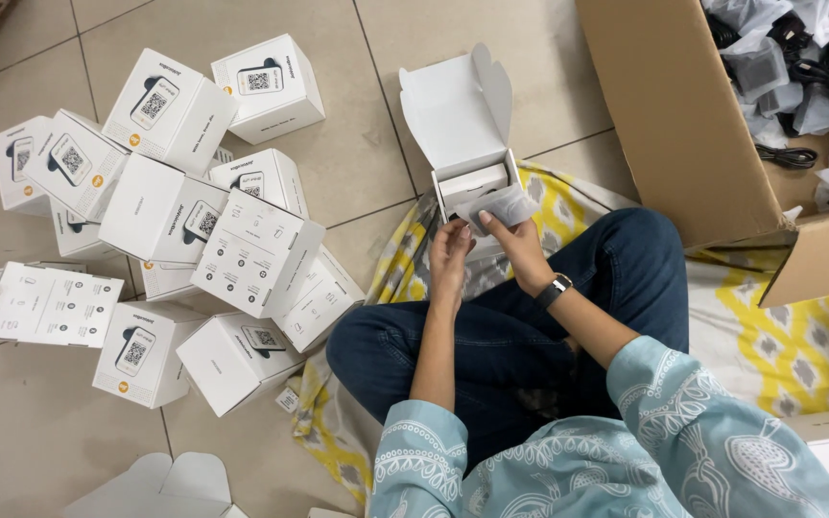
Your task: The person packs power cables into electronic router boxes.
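Holding one clear pouch: right hand, left hand; one open box.

Contents of open white cardboard box mostly hidden behind crinkled clear plastic pouch and left hand; item inside pouch unreadable. Large brown corrugated carton cut off by top and right edges; bagged black cables inside tangled, count unclear. Flat white box flaps cut off at bottom edge. Lower boxes in heap of small white cartons partly buried.
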